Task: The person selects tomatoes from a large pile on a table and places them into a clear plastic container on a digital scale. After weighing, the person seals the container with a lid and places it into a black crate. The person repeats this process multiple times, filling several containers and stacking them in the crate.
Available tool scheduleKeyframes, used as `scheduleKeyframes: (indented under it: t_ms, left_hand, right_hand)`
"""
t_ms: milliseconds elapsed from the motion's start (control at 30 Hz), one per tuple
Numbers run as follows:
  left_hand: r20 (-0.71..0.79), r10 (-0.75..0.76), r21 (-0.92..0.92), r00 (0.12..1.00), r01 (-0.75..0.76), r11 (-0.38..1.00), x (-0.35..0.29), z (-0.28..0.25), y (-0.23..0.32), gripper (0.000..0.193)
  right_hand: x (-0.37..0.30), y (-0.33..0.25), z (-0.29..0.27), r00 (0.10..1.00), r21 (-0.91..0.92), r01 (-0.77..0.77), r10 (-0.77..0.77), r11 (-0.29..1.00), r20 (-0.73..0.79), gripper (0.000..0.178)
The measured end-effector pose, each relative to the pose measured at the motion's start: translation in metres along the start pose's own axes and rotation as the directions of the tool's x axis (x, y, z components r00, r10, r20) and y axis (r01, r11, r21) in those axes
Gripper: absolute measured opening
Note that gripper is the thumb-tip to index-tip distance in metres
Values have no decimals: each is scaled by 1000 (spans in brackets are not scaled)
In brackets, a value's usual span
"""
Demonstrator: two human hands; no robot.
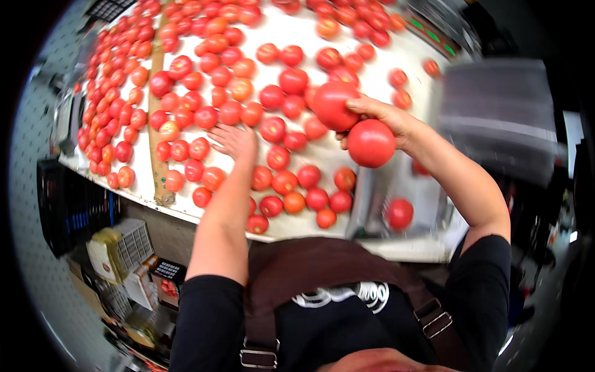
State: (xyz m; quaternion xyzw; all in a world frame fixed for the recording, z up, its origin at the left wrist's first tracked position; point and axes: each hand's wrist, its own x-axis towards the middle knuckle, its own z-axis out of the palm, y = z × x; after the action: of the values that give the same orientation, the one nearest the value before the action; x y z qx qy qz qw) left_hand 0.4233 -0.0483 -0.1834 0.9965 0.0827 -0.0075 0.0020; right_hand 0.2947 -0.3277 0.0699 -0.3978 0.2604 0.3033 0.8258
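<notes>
My right hand (387, 121) is closed on two large red tomatoes, one tomato (334, 105) farther off and the other tomato (370, 144) nearer to me, both held above the table. Part of its fingers is hidden behind them. On the white table (266, 31), my left hand (235, 142) lies with its fingers stretched out among loose tomatoes, close to a red tomato (230, 112); it holds nothing that I can see. Smaller red and orange tomatoes spread all around it. To the right, a clear plastic tray (365, 198) has a tomato (398, 213) in it.
A long brown cardboard strip (158, 124) divides the tomatoes at the left. A blurred grey container (499, 118) stands at the right, and a device with green displays (432, 34) at the far right. Crates (133, 245) and boxes sit on the floor at the lower left.
</notes>
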Motion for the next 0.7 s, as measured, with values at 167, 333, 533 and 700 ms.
scheduleKeyframes:
  t_ms: [167,333,533,700]
  left_hand:
    - [450,474,-814,757,129,566,8,-66,-26,77]
    - [340,906,-870,253,451,200,-174,-218,-18,59]
    - [535,844,-720,37,543,433,-263,-204,-12,45]
    - [599,774,-406,-202,757,512,-310,-216,2,65]
  right_hand:
    - [-102,105,31,995,263,19,7,965,-98,62]
    - [-127,199,33,997,402,69,-52,913,-53,52]
    - [-189,260,29,984,608,169,-96,776,-151,47]
    - [-213,282,28,963,435,247,-170,866,-208,41]
